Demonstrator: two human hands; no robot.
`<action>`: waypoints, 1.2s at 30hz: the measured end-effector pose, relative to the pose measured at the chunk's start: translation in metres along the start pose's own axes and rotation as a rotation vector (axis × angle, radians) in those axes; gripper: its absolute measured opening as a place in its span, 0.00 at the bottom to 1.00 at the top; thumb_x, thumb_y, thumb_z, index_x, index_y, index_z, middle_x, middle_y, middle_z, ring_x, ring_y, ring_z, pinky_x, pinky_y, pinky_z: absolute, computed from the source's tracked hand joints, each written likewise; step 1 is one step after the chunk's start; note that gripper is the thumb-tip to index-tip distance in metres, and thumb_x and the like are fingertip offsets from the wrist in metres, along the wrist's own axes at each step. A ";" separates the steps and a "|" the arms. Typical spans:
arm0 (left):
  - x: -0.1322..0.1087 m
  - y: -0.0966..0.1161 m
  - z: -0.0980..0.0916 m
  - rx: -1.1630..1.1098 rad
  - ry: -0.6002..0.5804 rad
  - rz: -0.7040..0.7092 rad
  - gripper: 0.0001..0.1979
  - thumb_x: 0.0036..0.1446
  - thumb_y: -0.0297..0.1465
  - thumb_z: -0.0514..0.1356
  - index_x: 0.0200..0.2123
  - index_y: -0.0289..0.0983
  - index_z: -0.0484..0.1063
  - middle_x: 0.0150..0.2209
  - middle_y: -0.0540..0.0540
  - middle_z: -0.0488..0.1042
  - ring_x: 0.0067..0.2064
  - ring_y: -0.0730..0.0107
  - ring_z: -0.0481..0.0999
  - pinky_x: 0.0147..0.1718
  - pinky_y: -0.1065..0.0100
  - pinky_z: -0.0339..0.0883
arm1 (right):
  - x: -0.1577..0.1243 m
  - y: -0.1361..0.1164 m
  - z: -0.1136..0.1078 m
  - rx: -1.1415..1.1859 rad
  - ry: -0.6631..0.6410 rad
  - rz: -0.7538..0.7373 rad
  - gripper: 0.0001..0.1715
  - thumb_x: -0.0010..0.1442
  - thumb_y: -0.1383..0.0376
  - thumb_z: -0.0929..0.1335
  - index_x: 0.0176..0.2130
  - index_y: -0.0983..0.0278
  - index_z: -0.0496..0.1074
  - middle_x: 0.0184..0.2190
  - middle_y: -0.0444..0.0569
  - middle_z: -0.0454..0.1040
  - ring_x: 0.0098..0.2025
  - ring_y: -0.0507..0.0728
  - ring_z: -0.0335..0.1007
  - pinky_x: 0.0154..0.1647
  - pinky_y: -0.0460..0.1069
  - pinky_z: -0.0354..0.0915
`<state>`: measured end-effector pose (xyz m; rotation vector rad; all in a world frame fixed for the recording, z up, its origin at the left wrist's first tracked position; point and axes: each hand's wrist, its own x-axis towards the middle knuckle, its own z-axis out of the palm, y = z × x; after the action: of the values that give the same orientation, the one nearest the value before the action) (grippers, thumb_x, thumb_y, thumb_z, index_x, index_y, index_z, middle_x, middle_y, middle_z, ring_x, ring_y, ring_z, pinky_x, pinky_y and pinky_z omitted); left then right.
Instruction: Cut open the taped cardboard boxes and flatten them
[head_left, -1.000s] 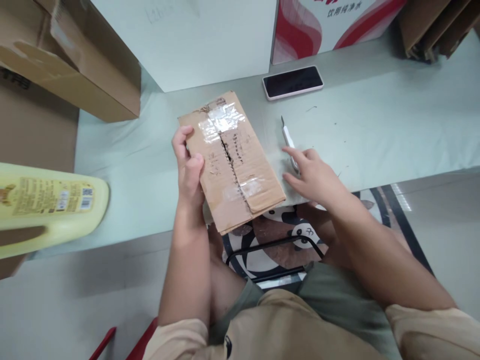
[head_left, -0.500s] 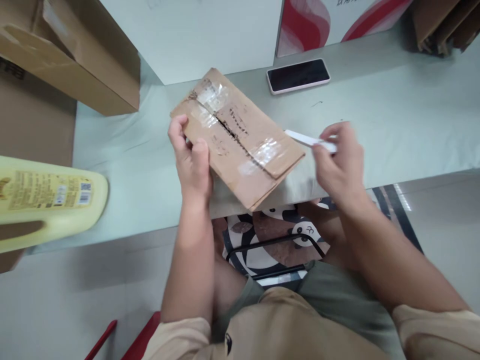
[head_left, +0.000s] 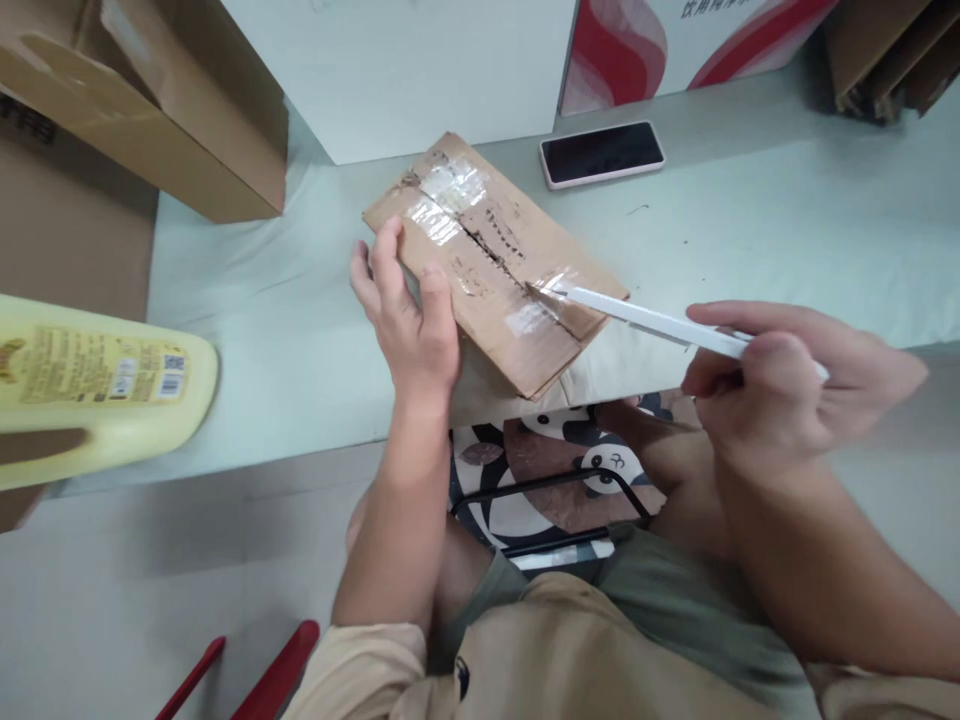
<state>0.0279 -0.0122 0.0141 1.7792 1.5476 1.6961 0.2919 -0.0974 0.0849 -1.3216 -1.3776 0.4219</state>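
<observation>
**Brown cardboard box (head_left: 491,265), white cutter (head_left: 637,315) now at its seam (head_left: 480,243)**

From my remote seat, the change I catch is in the right hand (head_left: 795,390). Since the last frame it has brought the cutter from beside the box to over its top, and it grips the handle between thumb and bent fingers. The tip points at the seam, close to the nearer patch of clear tape (head_left: 529,318); I cannot tell whether it touches. As I judge it, the work has moved from fetching the tool to the seam itself.

The left hand (head_left: 416,335) holds the box along its left long side, thumb on the top face, fingers at the edge. The box sits slantwise over the pale green table (head_left: 787,220), its near corner close to the front edge; whether it lies quite flat I cannot tell.

For moving, I mind the far side: a white carton (head_left: 412,80) stands just behind the box's far corner, and a phone (head_left: 602,155) lies near it on the right. The widest stretch of table spreads to the right, past the phone. On the left, a yellow bottle (head_left: 150,370) is well apart from the left hand.
</observation>
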 end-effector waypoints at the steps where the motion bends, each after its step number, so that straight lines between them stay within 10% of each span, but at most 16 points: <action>1: -0.001 0.006 0.002 -0.005 0.017 0.043 0.28 0.66 0.56 0.54 0.63 0.49 0.65 0.67 0.43 0.65 0.77 0.46 0.50 0.75 0.39 0.46 | -0.001 -0.001 0.000 0.017 0.025 -0.031 0.17 0.66 0.50 0.69 0.38 0.56 0.84 0.15 0.42 0.69 0.15 0.54 0.65 0.15 0.50 0.55; 9: -0.028 0.048 0.026 0.019 0.056 0.617 0.24 0.64 0.52 0.49 0.52 0.48 0.74 0.51 0.45 0.78 0.60 0.55 0.74 0.70 0.46 0.59 | 0.001 0.000 -0.001 0.183 -0.024 -0.052 0.22 0.64 0.46 0.73 0.40 0.60 0.84 0.14 0.41 0.69 0.12 0.52 0.61 0.10 0.48 0.55; 18: -0.041 0.049 0.034 0.097 0.090 0.548 0.20 0.63 0.49 0.50 0.46 0.45 0.74 0.42 0.45 0.77 0.48 0.54 0.77 0.69 0.43 0.55 | 0.006 -0.001 -0.002 0.081 -0.098 -0.130 0.17 0.64 0.54 0.73 0.29 0.58 0.67 0.15 0.39 0.66 0.14 0.51 0.61 0.12 0.48 0.50; 23: -0.042 0.049 0.029 0.081 0.027 0.549 0.21 0.63 0.50 0.51 0.48 0.46 0.74 0.44 0.44 0.77 0.50 0.53 0.76 0.70 0.43 0.53 | 0.003 -0.002 -0.008 0.016 -0.126 -0.140 0.07 0.66 0.59 0.69 0.36 0.55 0.77 0.20 0.42 0.73 0.17 0.54 0.65 0.15 0.51 0.55; 31: -0.045 0.048 0.030 0.273 0.063 0.529 0.26 0.64 0.55 0.45 0.41 0.45 0.75 0.40 0.43 0.76 0.47 0.53 0.77 0.66 0.43 0.57 | 0.005 -0.027 -0.020 -0.264 -0.357 -0.602 0.24 0.58 0.74 0.68 0.47 0.49 0.80 0.18 0.40 0.67 0.18 0.52 0.62 0.20 0.50 0.61; 36: -0.047 0.047 0.029 0.268 0.037 0.499 0.26 0.63 0.56 0.47 0.41 0.45 0.75 0.41 0.43 0.77 0.48 0.53 0.77 0.68 0.42 0.56 | -0.009 -0.029 -0.017 -0.329 -0.344 -0.526 0.28 0.57 0.72 0.69 0.52 0.49 0.78 0.21 0.40 0.70 0.20 0.53 0.64 0.22 0.51 0.63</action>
<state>0.0873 -0.0545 0.0140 2.4484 1.4883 1.7940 0.2909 -0.1216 0.1102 -1.1104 -2.0795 0.0613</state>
